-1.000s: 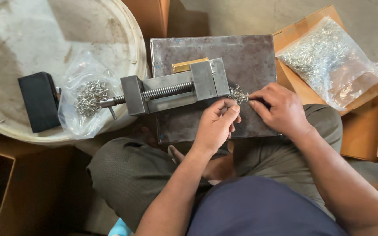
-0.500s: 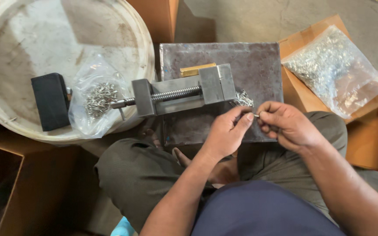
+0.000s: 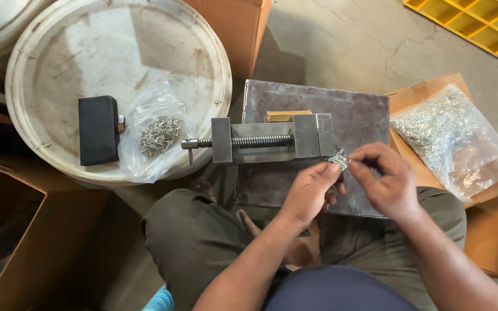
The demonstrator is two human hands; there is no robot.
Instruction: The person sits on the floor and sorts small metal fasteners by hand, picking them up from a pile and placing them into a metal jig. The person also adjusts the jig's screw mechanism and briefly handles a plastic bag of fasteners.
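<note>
A grey, cracked concrete floor point(image 3: 341, 46) lies under everything; a dark, scuffed metal block point(image 3: 347, 109) serves as the worktop, standing between the knees of a seated person, with brown cardboard boxes point(image 3: 7, 242) at both sides and a yellow plastic grid point(image 3: 474, 23) in the far corner; a small steel vise point(image 3: 272, 140) with a threaded screw lies across the block, its handle end reaching over a round white bucket lid point(image 3: 116, 63); on that lid rest a black rectangular block point(image 3: 98, 130) and a clear bag of small metal pins point(image 3: 155, 138), while a larger clear bag of shiny metal parts point(image 3: 451, 132) sits on cardboard at the right; the left hand point(image 3: 312, 193) pinches a little cluster of silvery metal pieces point(image 3: 338, 158) just beside the vise's right end, above the block; the right hand point(image 3: 384, 181) is narrowed to a pinch, fingertips touching that same cluster from the other side; compared with half a second ago, the hands sit closer together and slightly higher against the vise, and the view has shifted so the lid and vise lie further right.
</note>
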